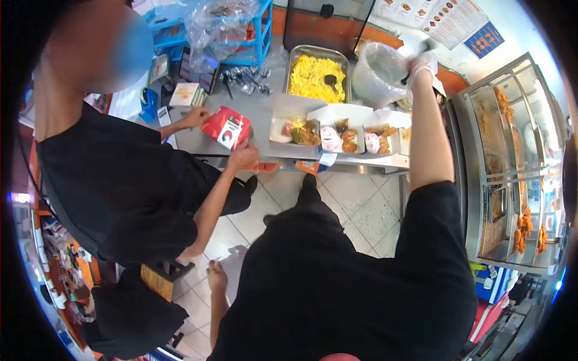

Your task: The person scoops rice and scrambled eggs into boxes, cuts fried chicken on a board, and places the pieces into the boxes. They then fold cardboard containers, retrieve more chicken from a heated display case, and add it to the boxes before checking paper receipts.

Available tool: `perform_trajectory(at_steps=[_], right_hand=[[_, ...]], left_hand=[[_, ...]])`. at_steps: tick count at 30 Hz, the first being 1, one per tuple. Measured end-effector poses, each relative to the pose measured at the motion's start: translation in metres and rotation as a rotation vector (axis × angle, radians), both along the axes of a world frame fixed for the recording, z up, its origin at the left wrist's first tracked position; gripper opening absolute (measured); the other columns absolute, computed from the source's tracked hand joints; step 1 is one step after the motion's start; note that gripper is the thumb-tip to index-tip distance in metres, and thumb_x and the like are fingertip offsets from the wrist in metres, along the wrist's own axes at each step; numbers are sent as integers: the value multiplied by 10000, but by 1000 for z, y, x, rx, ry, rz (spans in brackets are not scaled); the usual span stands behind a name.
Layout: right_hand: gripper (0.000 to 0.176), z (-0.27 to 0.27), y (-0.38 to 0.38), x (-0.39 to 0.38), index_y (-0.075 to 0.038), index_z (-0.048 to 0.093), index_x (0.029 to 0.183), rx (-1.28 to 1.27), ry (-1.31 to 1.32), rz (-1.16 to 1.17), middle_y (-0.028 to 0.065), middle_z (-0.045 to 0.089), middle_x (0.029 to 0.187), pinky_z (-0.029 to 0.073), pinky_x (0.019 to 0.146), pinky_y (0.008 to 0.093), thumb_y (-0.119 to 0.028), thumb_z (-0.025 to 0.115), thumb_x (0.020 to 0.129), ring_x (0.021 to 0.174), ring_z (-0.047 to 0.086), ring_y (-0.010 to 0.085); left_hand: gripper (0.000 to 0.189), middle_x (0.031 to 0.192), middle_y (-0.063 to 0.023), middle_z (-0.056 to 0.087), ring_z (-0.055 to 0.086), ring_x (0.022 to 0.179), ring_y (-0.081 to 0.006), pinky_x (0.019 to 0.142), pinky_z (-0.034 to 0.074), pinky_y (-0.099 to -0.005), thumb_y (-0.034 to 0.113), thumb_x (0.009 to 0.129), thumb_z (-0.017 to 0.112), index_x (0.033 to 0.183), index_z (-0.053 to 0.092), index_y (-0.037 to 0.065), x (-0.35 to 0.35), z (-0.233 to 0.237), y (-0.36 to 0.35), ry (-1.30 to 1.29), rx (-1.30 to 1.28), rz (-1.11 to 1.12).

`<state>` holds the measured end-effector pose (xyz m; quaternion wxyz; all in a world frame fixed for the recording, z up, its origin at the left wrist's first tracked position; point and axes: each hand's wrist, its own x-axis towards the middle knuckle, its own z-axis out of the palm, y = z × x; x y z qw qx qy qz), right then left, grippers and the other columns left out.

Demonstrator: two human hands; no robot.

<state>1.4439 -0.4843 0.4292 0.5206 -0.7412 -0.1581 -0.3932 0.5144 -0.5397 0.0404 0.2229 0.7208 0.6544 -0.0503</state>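
My right grip (423,62) closed round a blurred dark utensil (427,46), near a plastic-lined pale bucket (374,78), left grip (217,278) unclear, white cardboard boxes (346,113) edging the steel worktop (259,112), bare room leftward.

Our R hand (422,64), in a clear glove, is up at the far R of the counter (259,111), just beside a plastic-lined tub (368,75); a dark item (427,47) near its fingers is too blurred to ID. Our L hand (217,278) hangs low, next to a pale sheet (233,268); can't tell if we grip it. In front of us, approx. centre, open white boxes (346,113) w/ fried food stand in a row. Behind them: a metal pan of yellow food (313,69) w/ a dark spoon (330,80). To our L, a co-worker (138,186) has both hands on a red packet (223,122). Far R: glass display case (486,204) w/ fried pcs (524,222).
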Motion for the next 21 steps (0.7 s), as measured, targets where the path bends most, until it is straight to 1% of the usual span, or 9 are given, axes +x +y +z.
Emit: perform_trajectory(at_steps=[3,5,9,10,11,13,16,19,21], right_hand=[[395,-3,-10,-40,-102,549,1294,211,1361,536,133,685,1157,556,803,423,-332,572,974,987,694,342],[387,8,-16,-113,-121,578,1297,166,886,517,116,702,1083,571,744,395,-354,561,988,893,704,293],[338,-14,-47,-277,-54,581,1260,-510,923,1080,76,671,1001,550,747,292,-189,612,952,844,661,144],[357,-23,-49,-317,-50,600,1244,-601,689,1397,102,671,1009,549,825,331,-127,648,899,923,666,201],[405,-21,-52,-353,-54,611,1240,-921,242,1360,116,665,1071,496,967,391,-87,661,840,1047,642,289],[424,-15,-46,-404,-89,640,1202,-1019,29,1385,98,651,1200,377,1097,491,-96,671,779,1141,610,316],[391,-27,-58,-430,-130,690,1117,-877,-280,1178,56,650,1268,266,1162,513,-80,719,729,1222,589,225],[421,-25,-72,-427,-165,643,1157,-621,-402,1096,36,648,1217,241,1144,612,-177,704,740,1167,602,253],[400,-17,-85,-415,-114,612,1173,-572,-451,1032,80,647,1145,286,1123,568,-170,685,784,1097,607,310]], left_hand=[[396,1144,-234,583,602,1047,-447,851,503,-532,344,999,510,1319,522,111,114,126,12,-87,-49,-152],[376,1144,-214,576,604,1013,-433,848,508,-510,289,970,564,1291,541,94,148,138,17,-203,68,-240],[382,1128,-207,568,599,995,-425,833,510,-490,204,920,617,1272,551,70,216,198,35,-476,188,-422],[400,1139,-218,563,598,994,-431,840,510,-480,176,911,614,1288,544,66,233,220,41,-579,171,-448],[419,1151,-229,557,596,993,-436,847,510,-471,149,902,612,1304,537,62,250,242,48,-685,164,-480],[413,1176,-242,548,594,1011,-423,895,493,-438,150,927,577,1316,523,20,276,275,52,-838,277,-515],[443,1207,-243,541,550,1121,-358,986,424,-405,295,1026,451,1289,515,-56,311,325,68,-1143,320,-473],[510,1254,-232,520,532,1166,-325,1002,418,-402,374,1049,391,1321,481,-48,340,356,70,-1250,361,-372],[564,1304,-223,493,517,1205,-297,1020,417,-407,432,1059,357,1344,446,-46,366,380,67,-1299,509,-357]])
